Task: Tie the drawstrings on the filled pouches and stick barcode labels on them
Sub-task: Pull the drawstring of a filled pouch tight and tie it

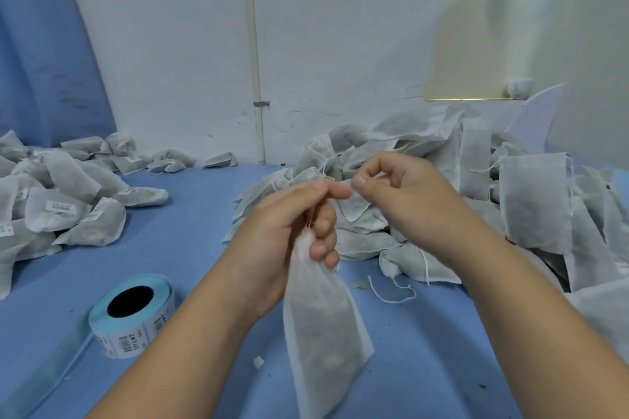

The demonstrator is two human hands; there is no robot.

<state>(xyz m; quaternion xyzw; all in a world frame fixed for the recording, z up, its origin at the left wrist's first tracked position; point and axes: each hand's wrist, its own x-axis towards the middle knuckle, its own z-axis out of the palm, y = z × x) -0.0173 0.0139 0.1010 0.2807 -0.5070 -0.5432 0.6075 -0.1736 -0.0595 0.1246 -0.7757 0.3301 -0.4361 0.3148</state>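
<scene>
So the left hand (289,224) has the white non-woven fabric pouch with dark filling (323,323) by its gathered neck, fingers (323,224) curled tight around the bunched top, and the rest of the pouch hangs down in front of the blue worktop (190,248). The right hand (401,194) is up beside the left forefinger, thumb and forefinger pinched together on what I'm fairly sure is the thin white drawstring (309,219), though it's so fine I can barely make it out. My read is the knot is being worked and the label isn't on yet. Handling-wise this thing looks light and floppy: soft cloth, loose contents that will slump wherever you let them, so the neck is the only sensible place to grab it, right under the cord channel. The string itself looks slippery and easy to lose, so it wants a fingertip pinch close to the knot. The pale blue roll of barcode labels (132,313) sits on the worktop to the left, a heap of untied pouches (531,201) is on the right, and a pile of labelled pouches (61,207) is far left.
</scene>
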